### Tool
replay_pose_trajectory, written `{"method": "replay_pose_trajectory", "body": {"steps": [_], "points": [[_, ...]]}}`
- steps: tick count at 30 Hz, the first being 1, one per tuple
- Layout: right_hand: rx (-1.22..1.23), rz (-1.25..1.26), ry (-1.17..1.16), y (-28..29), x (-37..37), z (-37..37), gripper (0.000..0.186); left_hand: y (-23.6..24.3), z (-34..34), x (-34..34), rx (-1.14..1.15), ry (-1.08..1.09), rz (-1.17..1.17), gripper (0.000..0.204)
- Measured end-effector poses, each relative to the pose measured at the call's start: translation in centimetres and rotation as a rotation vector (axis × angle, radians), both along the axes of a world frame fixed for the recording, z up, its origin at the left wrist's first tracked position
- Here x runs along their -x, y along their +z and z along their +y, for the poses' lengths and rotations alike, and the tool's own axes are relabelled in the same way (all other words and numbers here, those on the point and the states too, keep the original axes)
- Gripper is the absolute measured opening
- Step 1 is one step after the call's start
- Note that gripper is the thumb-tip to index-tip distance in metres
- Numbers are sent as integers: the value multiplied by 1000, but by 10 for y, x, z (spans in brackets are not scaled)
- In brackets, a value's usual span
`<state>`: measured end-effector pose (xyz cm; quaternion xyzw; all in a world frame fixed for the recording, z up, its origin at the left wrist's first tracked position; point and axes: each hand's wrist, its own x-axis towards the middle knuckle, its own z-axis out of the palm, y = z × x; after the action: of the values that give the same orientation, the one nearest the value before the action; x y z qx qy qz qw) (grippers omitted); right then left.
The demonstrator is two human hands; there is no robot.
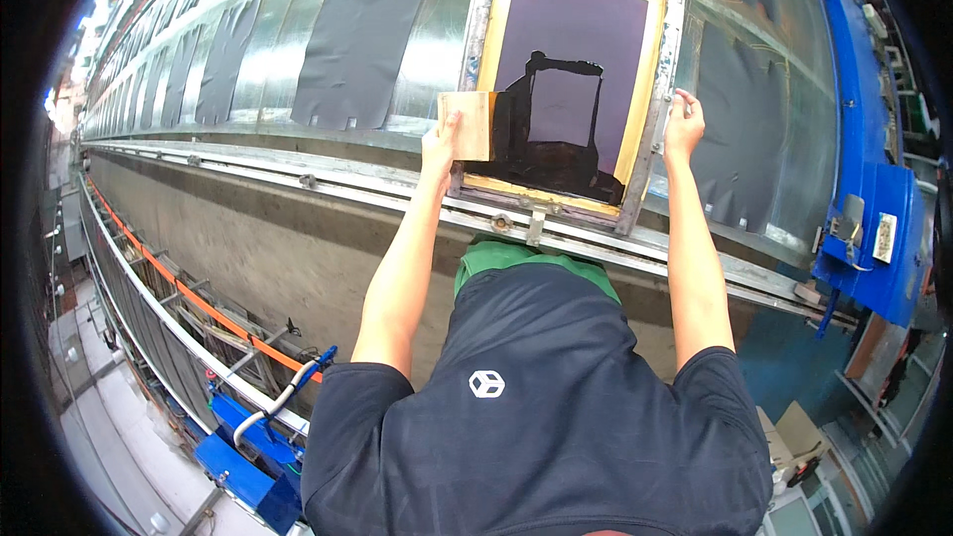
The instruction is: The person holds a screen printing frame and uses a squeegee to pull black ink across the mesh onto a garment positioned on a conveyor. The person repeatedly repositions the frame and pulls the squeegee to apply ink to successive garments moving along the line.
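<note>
Pulling a wooden squeegee (469,125) across a screen-printing frame (667,69) at upper centre, both hands apart and each closed on something.

Left hand (438,147) is clamped on the pale wooden block at the screen's left edge, where a thick band of black ink spreads over the dark purple mesh (586,20); right hand (684,126) is gripping the metal frame's right rail. Yellow tape borders the mesh inside the grey rails. Under the frame runs the long shiny bench (248,69), stretching away to the upper left, with dark cut fabric pieces (362,40) laid in a row. A blue carriage (874,228) sits at the right edge, an orange strip (189,298) runs lower left.
</note>
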<state>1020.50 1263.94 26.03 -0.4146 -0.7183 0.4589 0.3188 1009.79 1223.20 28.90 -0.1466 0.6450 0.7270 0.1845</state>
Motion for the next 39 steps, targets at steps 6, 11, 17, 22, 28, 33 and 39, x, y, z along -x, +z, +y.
{"method": "replay_pose_trajectory", "body": {"steps": [6, 11, 17, 22, 28, 33, 39], "points": [[70, 106, 21, 2, 8, -22, 15, -19, -23, 8, 158, -69, -42, 59], [33, 41, 84, 32, 13, -26, 17, -10, -26, 1, 108, -41, -76, 58], [75, 95, 155, 50, 39, -59, 18, -6, -44, 4, 71, 40, 4, 60], [65, 73, 161, 52, 67, -85, 18, 5, -75, 32, 41, 30, -84, 58], [-143, 145, 147, 32, 117, -130, 19, 6, -132, 68, 58, 46, -48, 58], [20, 54, 141, 33, 132, -168, 19, 0, -167, 94, -9, -5, 2, 55], [-150, 41, 105, 33, 157, -222, 19, 0, -208, 129, 37, 2, -48, 58]]}}
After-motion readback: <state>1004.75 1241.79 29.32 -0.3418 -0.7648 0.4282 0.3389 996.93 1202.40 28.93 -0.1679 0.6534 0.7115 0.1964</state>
